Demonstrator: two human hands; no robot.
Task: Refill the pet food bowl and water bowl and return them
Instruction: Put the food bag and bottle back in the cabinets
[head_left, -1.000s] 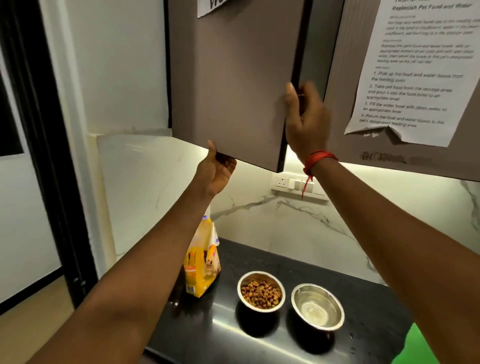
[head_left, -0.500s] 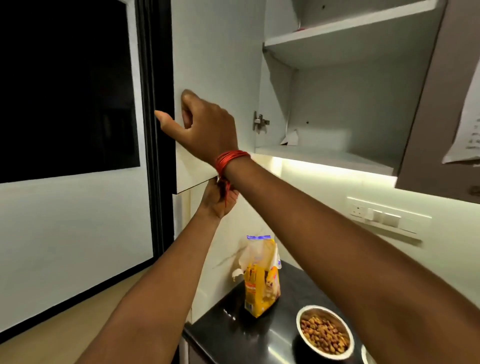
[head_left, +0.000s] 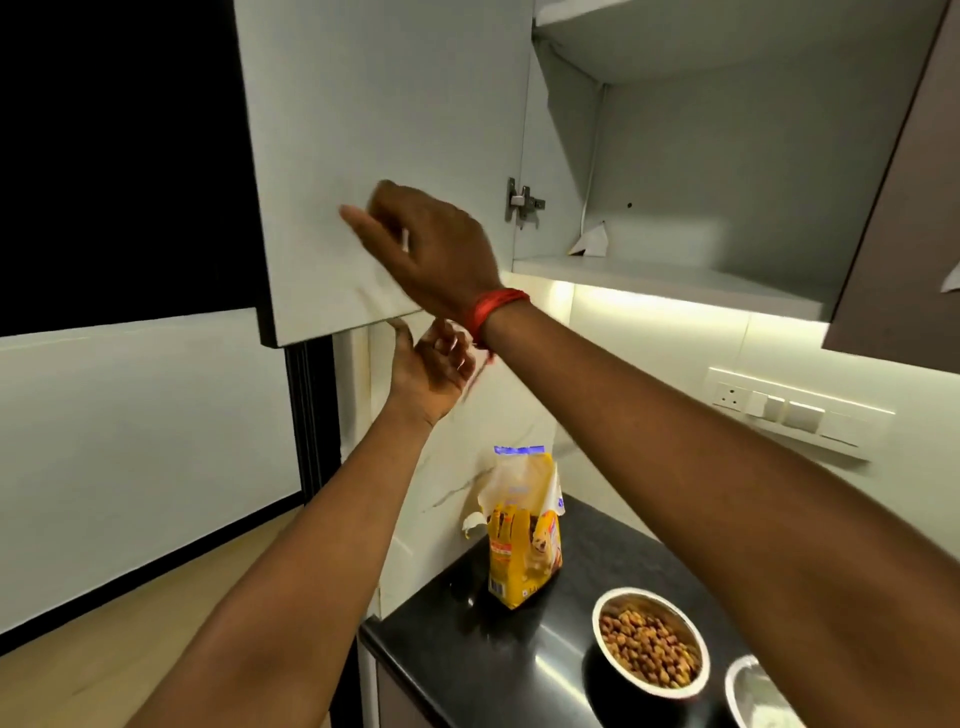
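While the pale grey cabinet door (head_left: 384, 156) stands swung wide open, the right hand (head_left: 431, 249) lies flat vs. its inner face, fingers spread and loose, gripping nothing. The left hand (head_left: 426, 364) sits just under the door's bottom edge, fingers half curled; can't tell if its grip is on the edge or only touching it.

Task items are on the glossy black stone surface (head_left: 467, 639): the yellow pet food bag (head_left: 524, 540) stands upright near the back wall, top open. The round steel food bowl (head_left: 649, 642) w/ brown kibble is to its right, apart from the bag. The second steel bowl (head_left: 756, 693) is just beside that one, cut off by the frame edge; contents unclear.

Step in hand, as I judge it: door is open, so the bag prob. goes on the white lower shelf (head_left: 665, 280), which holds only a scrap of white paper (head_left: 589, 241) at the back corner. Best to let go of the door once it stays put, fold the bag top shut first, lift it upright w/ both hands, and clear the shelf lip so no kibble spills.

Vs. half a sec ago: the right hand gripped the door's outer edge; now it's shifted inward and flattened. Door has swung a bit further. The view has shifted, so the second bowl shows more.
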